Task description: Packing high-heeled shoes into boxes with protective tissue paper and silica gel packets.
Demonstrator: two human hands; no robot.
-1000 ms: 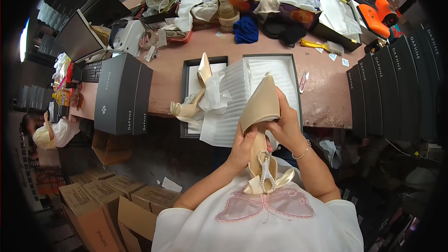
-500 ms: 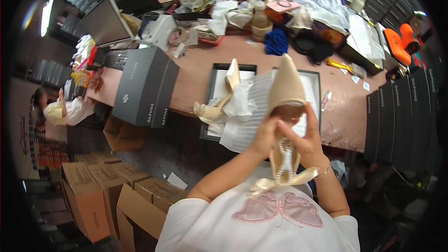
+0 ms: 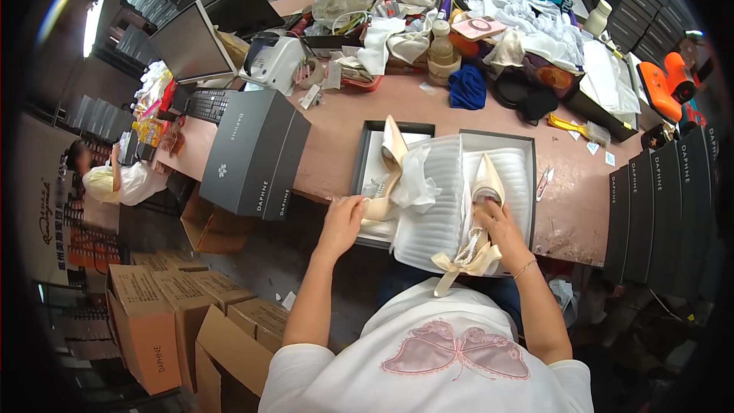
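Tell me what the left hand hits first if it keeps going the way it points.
The left hand points right, toward the cream pointed-toe heel in the box lid; its fingertips look on or nearly at the heel's rear already, depth unclear.

Pinkish worktable (image 3: 336, 145) with open shoe box (image 3: 527, 183), dark closed box (image 3: 256, 154), keyboard (image 3: 205, 105), blue cloth (image 3: 466, 86).

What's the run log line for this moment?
left hand: on cream shoe | right hand: on second shoe | open shoebox

Shoe packing workshop (stacked shoeboxes (image 3: 664, 199))
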